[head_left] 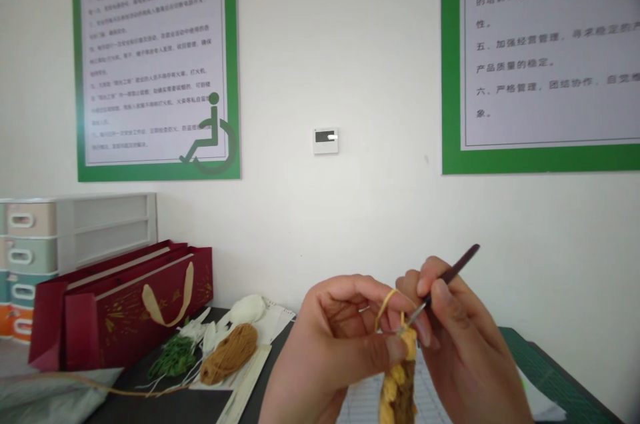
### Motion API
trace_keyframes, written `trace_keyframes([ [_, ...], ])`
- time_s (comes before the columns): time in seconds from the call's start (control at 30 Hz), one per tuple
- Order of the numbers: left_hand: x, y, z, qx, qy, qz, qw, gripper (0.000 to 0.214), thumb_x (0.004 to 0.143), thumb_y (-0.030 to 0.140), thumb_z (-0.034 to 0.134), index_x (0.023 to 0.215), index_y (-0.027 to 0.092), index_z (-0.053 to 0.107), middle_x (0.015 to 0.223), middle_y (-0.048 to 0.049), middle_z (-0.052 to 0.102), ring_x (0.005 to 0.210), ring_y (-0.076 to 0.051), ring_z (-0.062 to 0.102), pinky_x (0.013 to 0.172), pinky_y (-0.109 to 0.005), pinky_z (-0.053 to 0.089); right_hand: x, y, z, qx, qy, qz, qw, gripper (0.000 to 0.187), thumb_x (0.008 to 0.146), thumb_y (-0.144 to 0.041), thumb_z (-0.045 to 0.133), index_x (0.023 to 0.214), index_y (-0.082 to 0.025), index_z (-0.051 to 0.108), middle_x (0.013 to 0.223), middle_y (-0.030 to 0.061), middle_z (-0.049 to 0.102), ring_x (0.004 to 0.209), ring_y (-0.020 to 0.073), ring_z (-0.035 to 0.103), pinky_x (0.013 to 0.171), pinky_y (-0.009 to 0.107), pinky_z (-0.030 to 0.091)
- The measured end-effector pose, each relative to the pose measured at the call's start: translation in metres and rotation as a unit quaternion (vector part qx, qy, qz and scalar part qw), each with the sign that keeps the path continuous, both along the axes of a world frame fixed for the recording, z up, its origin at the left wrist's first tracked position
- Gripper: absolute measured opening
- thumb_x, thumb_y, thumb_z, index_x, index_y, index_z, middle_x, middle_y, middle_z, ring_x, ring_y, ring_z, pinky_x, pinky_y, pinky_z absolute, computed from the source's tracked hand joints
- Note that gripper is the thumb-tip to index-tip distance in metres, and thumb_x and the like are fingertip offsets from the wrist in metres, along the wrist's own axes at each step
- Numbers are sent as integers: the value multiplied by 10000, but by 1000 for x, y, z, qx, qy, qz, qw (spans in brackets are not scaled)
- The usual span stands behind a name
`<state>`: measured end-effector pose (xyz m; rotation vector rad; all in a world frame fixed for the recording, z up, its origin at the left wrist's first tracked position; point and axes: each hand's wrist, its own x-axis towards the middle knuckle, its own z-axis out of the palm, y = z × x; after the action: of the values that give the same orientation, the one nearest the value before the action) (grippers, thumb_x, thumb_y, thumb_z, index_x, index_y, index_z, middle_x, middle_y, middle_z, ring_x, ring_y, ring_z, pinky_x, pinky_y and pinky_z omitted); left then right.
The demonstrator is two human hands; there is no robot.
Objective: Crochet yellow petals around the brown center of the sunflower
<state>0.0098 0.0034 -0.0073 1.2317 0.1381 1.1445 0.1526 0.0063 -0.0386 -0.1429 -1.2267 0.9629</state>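
Note:
My right hand (463, 337) pinches a slim crochet hook (447, 279) with a dark handle, its metal tip reaching toward the yarn. My left hand (335, 344) holds a crocheted yellow and brown piece (399, 394) between its fingers and thumb. A strand of yellow yarn (385, 301) loops up over my left fingers to the hook. The two hands are close together, and the lower end of the piece runs out of the frame. Where the hook tip enters the stitches is partly hidden by my fingers.
On the dark table to the left lie a skein of tan yarn (229, 354), white yarn (247, 309) and green crocheted leaves (173, 357). Behind them stand red gift bags (125, 307) and a plastic drawer unit (75, 231). A green cutting mat (555, 371) lies at right.

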Motion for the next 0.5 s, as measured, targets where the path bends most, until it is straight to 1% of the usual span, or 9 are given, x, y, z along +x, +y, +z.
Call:
trace_keyframes([
  [0.07,3,-2,2,-2,2,53,999,238,692,64,906,888,181,837,844,-36,785,798,-113,691,765,-193,531,-1,4,0,19,-18,-57,998,162,1016,-376,586,918,-270,659,836,-1,618,730,120,598,656,225,519],
  [0.1,4,-3,3,-9,3,74,997,255,680,71,919,892,185,835,850,-32,783,788,-107,684,760,-190,531,0,6,0,32,-31,-89,995,129,1012,-358,600,938,-277,668,901,3,636,781,123,625,687,224,535],
  [0.17,4,-1,4,-16,9,103,995,299,645,88,945,902,185,829,847,-31,774,767,-107,678,745,-195,535,2,10,1,66,-59,-145,986,93,1011,-333,611,968,-291,683,937,2,649,833,124,653,733,217,551],
  [0.2,5,0,4,-16,12,109,994,314,638,96,950,912,187,827,850,-33,770,765,-111,677,745,-202,538,4,12,2,76,-76,-162,981,79,1005,-323,626,973,-293,692,950,3,660,857,123,662,752,210,555],
  [0.27,5,2,3,-13,13,113,993,325,643,108,949,932,193,828,855,-38,766,771,-116,674,749,-209,539,7,13,4,91,-93,-186,974,70,995,-315,647,961,-295,706,931,-4,673,860,115,672,766,193,559],
  [0.33,5,3,3,-9,14,121,993,323,642,122,952,933,195,832,829,-35,752,777,-121,664,749,-213,538,9,13,6,90,-98,-194,972,63,986,-313,663,948,-296,710,906,-12,680,848,110,680,770,185,564],
  [0.5,10,4,1,-12,-1,164,986,352,634,142,962,956,214,841,795,-8,718,769,-117,652,728,-211,536,14,14,7,85,-107,-219,966,40,959,-315,701,927,-294,713,883,-20,691,852,109,688,780,176,565],
])
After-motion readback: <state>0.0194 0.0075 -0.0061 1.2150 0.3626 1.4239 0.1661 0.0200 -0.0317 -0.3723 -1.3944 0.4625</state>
